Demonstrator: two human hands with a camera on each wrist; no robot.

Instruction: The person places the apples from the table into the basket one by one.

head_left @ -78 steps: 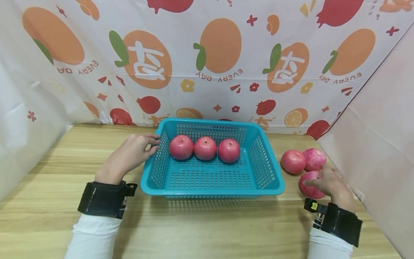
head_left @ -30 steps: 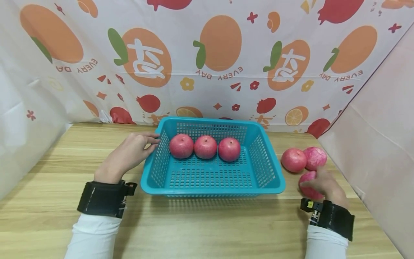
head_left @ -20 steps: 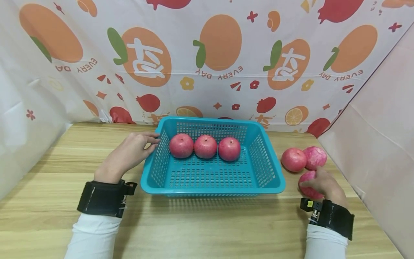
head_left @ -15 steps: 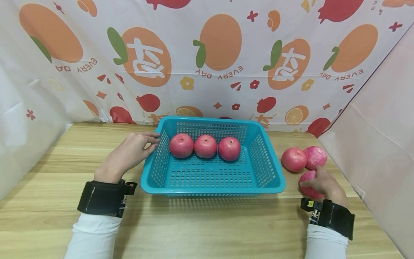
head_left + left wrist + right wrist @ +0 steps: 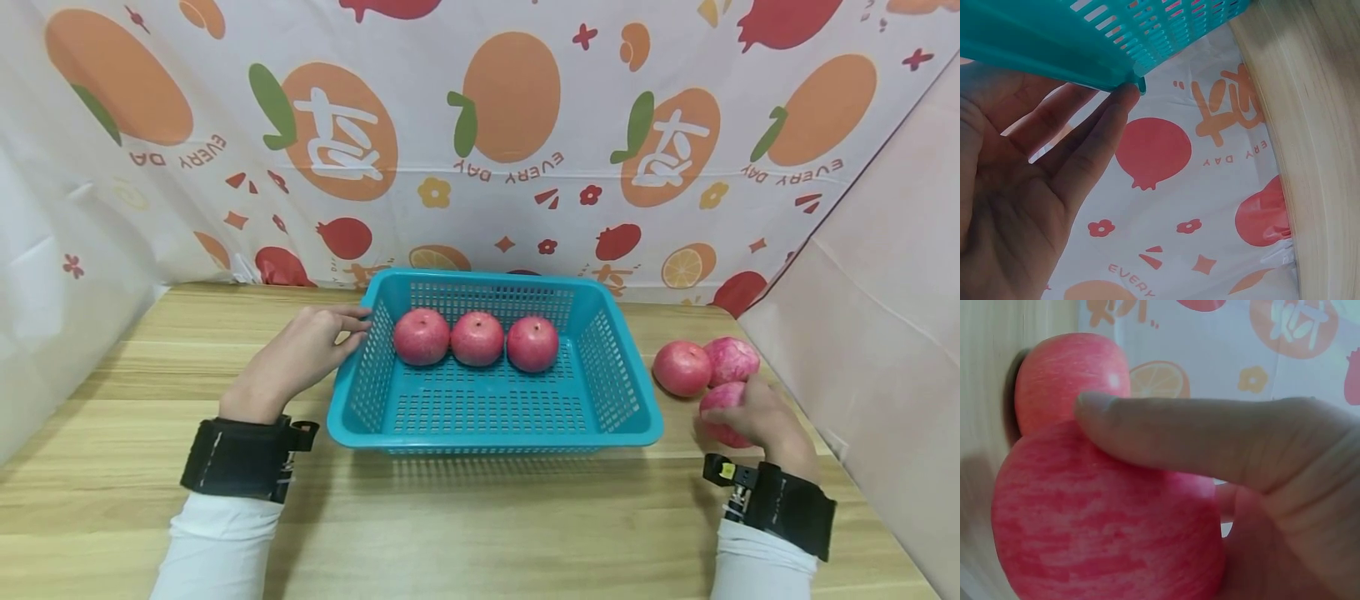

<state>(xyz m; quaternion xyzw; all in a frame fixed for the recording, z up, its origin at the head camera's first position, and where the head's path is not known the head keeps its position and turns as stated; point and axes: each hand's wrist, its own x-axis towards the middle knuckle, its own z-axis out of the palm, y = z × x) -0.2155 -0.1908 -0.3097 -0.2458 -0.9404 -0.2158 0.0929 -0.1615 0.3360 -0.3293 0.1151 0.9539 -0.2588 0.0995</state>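
My right hand (image 5: 776,425) grips a red striped apple (image 5: 722,410) at the table's right side. In the right wrist view the thumb (image 5: 1197,434) lies across that apple's top; the other fingers are mostly hidden. Two more apples stand just behind it, a smooth one (image 5: 682,369) and a paler, streaked one (image 5: 731,362). My left hand (image 5: 300,354) is at the left end of a turquoise perforated basket (image 5: 487,442). Its fairly straight fingers (image 5: 1094,150) touch the rim, some passing behind it. Three apples (image 5: 477,339) sit in a row inside the basket, toward its back.
A wooden table (image 5: 480,525) lies under everything. Behind it hangs a white sheet printed with fruit (image 5: 510,225). A plain pale panel (image 5: 885,317) rises close beside the right hand, and white sheeting (image 5: 67,317) covers the left side.
My right hand has tightened around the front apple and shifted it slightly back and to the right, toward the other two. The left hand and the basket stay in place.
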